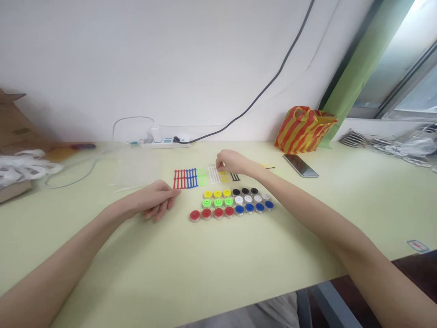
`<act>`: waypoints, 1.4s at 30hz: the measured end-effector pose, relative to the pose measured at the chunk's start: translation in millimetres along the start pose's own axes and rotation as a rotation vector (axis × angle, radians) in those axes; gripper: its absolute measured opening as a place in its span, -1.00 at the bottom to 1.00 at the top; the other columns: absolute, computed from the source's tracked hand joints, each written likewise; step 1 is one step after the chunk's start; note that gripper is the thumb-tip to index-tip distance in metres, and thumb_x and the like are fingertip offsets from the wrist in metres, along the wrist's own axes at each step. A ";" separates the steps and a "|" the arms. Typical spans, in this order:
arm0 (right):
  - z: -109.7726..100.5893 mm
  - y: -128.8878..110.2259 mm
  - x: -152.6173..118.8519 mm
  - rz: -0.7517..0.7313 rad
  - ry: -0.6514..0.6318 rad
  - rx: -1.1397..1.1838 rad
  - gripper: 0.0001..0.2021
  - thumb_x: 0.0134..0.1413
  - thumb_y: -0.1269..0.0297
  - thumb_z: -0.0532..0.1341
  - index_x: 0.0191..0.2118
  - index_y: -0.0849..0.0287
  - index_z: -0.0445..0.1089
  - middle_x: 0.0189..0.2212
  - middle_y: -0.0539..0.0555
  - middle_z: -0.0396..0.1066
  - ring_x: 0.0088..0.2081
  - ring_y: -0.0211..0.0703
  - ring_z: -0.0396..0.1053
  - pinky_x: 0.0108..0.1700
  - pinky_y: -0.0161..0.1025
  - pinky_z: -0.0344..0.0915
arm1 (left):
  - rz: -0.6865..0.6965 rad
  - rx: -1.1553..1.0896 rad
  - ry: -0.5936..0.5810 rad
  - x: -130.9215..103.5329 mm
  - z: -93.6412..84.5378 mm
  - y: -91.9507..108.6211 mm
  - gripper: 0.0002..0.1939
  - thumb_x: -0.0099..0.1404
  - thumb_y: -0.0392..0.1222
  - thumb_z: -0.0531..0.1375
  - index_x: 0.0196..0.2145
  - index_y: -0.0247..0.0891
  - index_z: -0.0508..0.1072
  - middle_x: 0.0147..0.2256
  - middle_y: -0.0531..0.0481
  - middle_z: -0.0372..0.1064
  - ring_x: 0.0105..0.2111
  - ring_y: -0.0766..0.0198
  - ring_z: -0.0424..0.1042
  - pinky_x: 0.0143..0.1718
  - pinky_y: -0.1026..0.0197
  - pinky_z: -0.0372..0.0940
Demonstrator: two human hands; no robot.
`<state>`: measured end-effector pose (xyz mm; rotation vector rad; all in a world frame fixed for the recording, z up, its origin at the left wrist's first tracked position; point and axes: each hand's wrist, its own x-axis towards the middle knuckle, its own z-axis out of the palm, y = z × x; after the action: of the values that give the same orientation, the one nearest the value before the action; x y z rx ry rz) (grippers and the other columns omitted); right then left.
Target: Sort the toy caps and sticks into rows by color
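A row of small plastic sticks lies on the table, grouped by colour: red sticks, blue sticks, light green sticks, white sticks, yellow sticks and black sticks. My right hand is over the white and yellow groups, fingertips pinched together; what they hold is too small to tell. Beside the red sticks, my left hand rests with its index finger stretched out and the others loosely bent. Nearer me are rows of round capped pieces, including red ones and blue ones.
Behind the sticks, a power strip with a black cable lies by the wall. To the right are a phone and a red-yellow striped bag. White plastic pieces and a cardboard box stand left.
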<state>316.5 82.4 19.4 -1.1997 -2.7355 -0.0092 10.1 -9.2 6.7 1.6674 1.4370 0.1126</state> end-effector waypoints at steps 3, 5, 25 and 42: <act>4.5 2.6 1.9 -0.006 -0.007 0.002 -0.88 0.15 0.40 0.32 -0.25 0.19 0.66 -0.23 0.14 0.60 -0.17 -0.08 0.43 -0.21 -0.26 0.19 | 0.010 -0.004 0.004 -0.7 0.2 0.3 -0.38 0.32 0.34 0.16 -0.63 -0.24 0.36 -0.74 -0.14 0.37 -0.82 0.38 0.07 -0.72 0.32 -0.10; 7.4 4.3 2.9 -0.013 -0.010 0.012 -0.89 0.16 0.38 0.33 -0.26 0.18 0.65 -0.22 0.14 0.60 -0.16 -0.07 0.43 -0.20 -0.25 0.19 | 0.009 -0.008 0.004 -1.2 0.4 0.8 -0.38 0.32 0.34 0.16 -0.63 -0.24 0.36 -0.74 -0.14 0.37 -0.82 0.37 0.08 -0.72 0.32 -0.10; 12.7 4.4 3.0 -0.050 -0.010 0.020 -0.85 0.08 0.46 0.27 -0.30 0.21 0.62 -0.27 0.15 0.59 -0.23 -0.09 0.41 -0.20 -0.24 0.18 | -0.004 -0.037 0.034 2.3 0.3 -4.4 -0.38 0.28 0.36 0.21 -0.65 -0.23 0.40 -0.69 -0.20 0.43 -0.82 0.36 0.09 -0.75 0.31 -0.12; -14.9 -1.2 -4.6 -0.062 0.064 0.011 -0.85 0.12 0.52 0.26 -0.33 0.23 0.59 -0.28 0.14 0.57 -0.19 -0.09 0.39 -0.15 -0.22 0.18 | 0.019 -0.018 0.040 3.4 1.4 -4.5 -0.36 0.39 0.31 0.12 -0.62 -0.25 0.39 -0.69 -0.19 0.42 -0.82 0.37 0.14 -0.75 0.32 -0.02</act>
<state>320.8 77.3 33.5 -1.0926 -2.7119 -0.0398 8.7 -7.5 1.3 1.6723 1.4467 0.1703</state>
